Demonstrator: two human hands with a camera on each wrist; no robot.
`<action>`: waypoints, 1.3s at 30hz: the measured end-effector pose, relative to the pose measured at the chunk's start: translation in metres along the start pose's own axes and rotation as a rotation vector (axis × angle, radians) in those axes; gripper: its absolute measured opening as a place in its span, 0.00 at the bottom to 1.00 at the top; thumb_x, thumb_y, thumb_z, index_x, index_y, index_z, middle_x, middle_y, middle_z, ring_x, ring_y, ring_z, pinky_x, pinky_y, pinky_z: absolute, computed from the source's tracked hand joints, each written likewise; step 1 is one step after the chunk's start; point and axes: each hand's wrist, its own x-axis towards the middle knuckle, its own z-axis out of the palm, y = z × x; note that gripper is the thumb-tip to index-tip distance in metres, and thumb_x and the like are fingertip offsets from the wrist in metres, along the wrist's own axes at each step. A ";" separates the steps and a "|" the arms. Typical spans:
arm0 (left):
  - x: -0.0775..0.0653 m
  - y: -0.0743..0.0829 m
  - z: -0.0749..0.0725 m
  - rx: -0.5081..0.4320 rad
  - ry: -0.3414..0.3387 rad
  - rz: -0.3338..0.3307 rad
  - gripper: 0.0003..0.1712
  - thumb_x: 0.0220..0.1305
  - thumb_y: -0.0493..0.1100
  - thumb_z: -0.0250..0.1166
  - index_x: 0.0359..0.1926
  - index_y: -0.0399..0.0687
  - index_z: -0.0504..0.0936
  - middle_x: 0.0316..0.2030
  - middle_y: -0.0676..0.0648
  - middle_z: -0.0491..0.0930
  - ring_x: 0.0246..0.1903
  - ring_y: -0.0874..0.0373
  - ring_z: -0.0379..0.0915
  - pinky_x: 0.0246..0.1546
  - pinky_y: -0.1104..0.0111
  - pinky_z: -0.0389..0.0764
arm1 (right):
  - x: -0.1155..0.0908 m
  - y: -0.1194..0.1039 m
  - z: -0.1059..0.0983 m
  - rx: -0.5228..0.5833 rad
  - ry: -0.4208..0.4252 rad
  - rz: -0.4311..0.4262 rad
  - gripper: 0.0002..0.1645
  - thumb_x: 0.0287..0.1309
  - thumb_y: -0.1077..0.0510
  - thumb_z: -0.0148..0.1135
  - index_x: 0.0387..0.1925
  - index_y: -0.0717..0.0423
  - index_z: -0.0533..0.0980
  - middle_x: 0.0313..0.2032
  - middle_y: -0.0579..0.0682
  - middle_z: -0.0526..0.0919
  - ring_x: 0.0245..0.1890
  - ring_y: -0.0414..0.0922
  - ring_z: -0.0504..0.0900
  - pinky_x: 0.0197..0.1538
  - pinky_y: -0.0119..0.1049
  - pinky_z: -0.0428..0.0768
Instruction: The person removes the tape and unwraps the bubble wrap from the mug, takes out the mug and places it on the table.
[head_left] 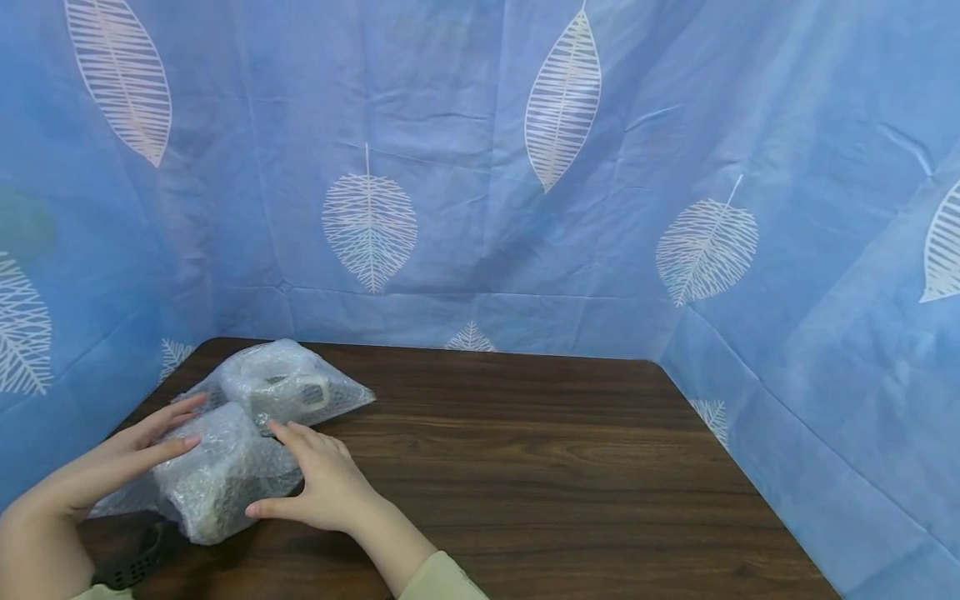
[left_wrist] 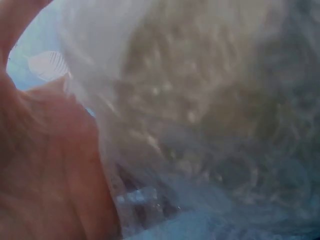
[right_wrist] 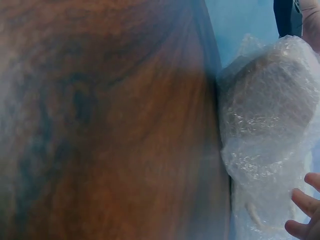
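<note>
Two bubble-wrapped bundles lie at the left of the wooden table. The nearer bundle (head_left: 213, 471) is lumpy and whitish, its contents blurred by the wrap. Behind it sits a second bundle (head_left: 262, 367), where a pale loop like a handle shows through. My left hand (head_left: 123, 462) is at the left side of the nearer bundle, fingers extended over its top. On its right side is my right hand (head_left: 326, 483), thumb and fingers spread apart. In the left wrist view, bubble wrap (left_wrist: 200, 120) fills most of the picture beside the palm.
The dark wooden table (head_left: 555, 475) stretches off to the right. A blue cloth (head_left: 465, 233) with white leaf prints hangs behind the table and along both sides. A black strap (head_left: 131, 562) is at the left wrist.
</note>
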 end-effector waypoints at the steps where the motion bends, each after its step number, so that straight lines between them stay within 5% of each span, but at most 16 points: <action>1: 0.000 -0.001 0.000 -0.004 0.000 -0.007 0.43 0.75 0.50 0.49 0.74 0.36 0.35 0.68 0.22 0.33 0.61 0.17 0.36 0.41 0.28 0.60 | 0.001 0.000 0.001 0.005 -0.001 -0.001 0.53 0.55 0.30 0.59 0.75 0.30 0.43 0.71 0.38 0.52 0.70 0.38 0.53 0.66 0.47 0.60; 17: 0.001 -0.023 0.000 -0.229 -0.027 -0.056 0.43 0.74 0.45 0.50 0.74 0.36 0.33 0.68 0.22 0.24 0.61 0.17 0.22 0.42 0.22 0.45 | 0.003 0.003 0.020 -0.105 0.011 0.005 0.54 0.52 0.30 0.62 0.74 0.28 0.45 0.68 0.30 0.56 0.64 0.36 0.62 0.62 0.45 0.63; 25: 0.001 -0.034 -0.001 -0.370 -0.077 -0.059 0.42 0.72 0.42 0.50 0.76 0.64 0.37 0.68 0.29 0.14 0.62 0.23 0.09 0.41 0.21 0.35 | 0.004 0.002 0.020 -0.101 -0.005 0.037 0.54 0.52 0.36 0.66 0.73 0.24 0.45 0.67 0.29 0.58 0.59 0.34 0.65 0.58 0.41 0.66; 33: 0.000 -0.029 -0.002 -0.375 -0.129 -0.094 0.45 0.73 0.42 0.50 0.75 0.49 0.27 0.67 0.31 0.12 0.61 0.23 0.09 0.44 0.22 0.36 | 0.003 0.002 0.020 -0.105 -0.027 0.023 0.55 0.51 0.35 0.66 0.73 0.25 0.45 0.68 0.29 0.55 0.60 0.35 0.65 0.59 0.43 0.66; 39: -0.002 -0.027 -0.002 -0.349 -0.144 -0.053 0.44 0.74 0.40 0.50 0.74 0.44 0.28 0.67 0.28 0.14 0.61 0.21 0.11 0.44 0.22 0.39 | 0.004 0.005 0.018 -0.055 -0.040 0.020 0.53 0.52 0.36 0.66 0.73 0.25 0.47 0.68 0.29 0.55 0.59 0.34 0.64 0.59 0.42 0.66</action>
